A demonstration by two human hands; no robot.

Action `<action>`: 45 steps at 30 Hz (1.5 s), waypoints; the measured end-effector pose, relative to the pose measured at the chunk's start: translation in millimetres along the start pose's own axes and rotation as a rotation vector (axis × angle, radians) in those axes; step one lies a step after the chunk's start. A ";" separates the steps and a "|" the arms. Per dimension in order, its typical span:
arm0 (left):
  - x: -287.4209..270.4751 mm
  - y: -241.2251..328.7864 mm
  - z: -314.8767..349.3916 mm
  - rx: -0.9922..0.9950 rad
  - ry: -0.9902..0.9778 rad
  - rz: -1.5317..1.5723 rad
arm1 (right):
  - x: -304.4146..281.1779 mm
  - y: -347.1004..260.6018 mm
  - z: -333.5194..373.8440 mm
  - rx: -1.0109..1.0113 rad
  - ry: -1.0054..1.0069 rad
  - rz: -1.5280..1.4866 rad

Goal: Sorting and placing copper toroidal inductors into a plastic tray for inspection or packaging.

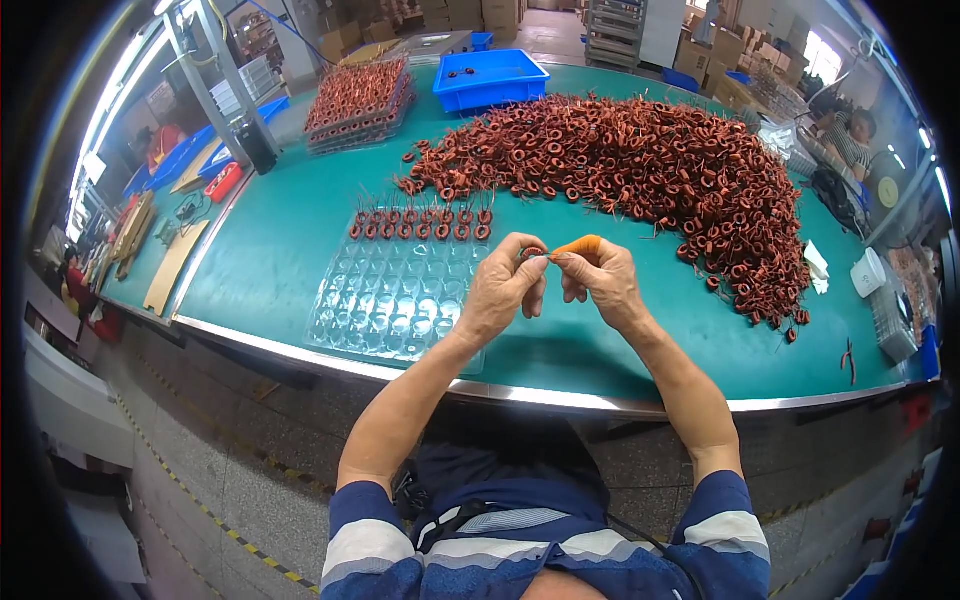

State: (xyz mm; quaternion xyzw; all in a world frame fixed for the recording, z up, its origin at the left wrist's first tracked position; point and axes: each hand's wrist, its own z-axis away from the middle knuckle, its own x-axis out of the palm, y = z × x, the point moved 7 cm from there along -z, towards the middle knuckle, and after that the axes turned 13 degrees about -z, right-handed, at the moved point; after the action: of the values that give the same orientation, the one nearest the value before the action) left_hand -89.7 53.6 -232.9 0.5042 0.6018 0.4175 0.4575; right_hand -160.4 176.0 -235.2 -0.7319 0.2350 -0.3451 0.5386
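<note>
Above the green table, my left hand (507, 285) pinches a small copper-wound ring coil (533, 253) between thumb and fingers. My right hand (603, 278), with an orange finger cot (580, 245) on one finger, is closed at the coil's side where its thin wire leads come out; the fingertips of both hands nearly meet. The leads are too small to make out clearly. Left of my hands lies a clear plastic tray (385, 300) with round pockets. Its far rows hold several coils (424, 217) with their leads pointing away, and its nearer pockets hold none.
A big heap of loose coils (640, 165) curves across the table's far and right side. Behind stand a blue bin (490, 82) and stacked filled trays (358, 105). Red-handled pliers (848, 362) lie at the right near the table's metal front edge (560, 398). A person (850, 140) sits far right.
</note>
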 end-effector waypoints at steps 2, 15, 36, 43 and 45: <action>1.7 -0.3 2.9 -0.009 0.065 0.000 | 3.6 -5.1 2.0 -0.064 0.011 0.091; -7.8 -9.8 -3.3 -0.001 0.207 -0.109 | -10.7 7.5 -0.3 0.101 0.110 -0.002; 2.3 5.5 3.5 0.055 -0.094 -0.203 | -0.8 -12.9 7.0 -0.107 0.075 0.145; 7.9 3.2 10.6 0.057 -0.040 0.042 | 4.8 5.8 0.4 0.024 -0.025 -0.062; 7.4 0.7 10.0 -0.013 -0.008 0.084 | 8.7 7.0 1.9 0.012 -0.042 -0.124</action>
State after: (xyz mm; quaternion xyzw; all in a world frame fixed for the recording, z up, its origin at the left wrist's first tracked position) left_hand -80.4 61.4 -235.5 0.5279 0.5756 0.4380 0.4452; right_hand -153.1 168.8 -240.1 -0.7488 0.1759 -0.3639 0.5252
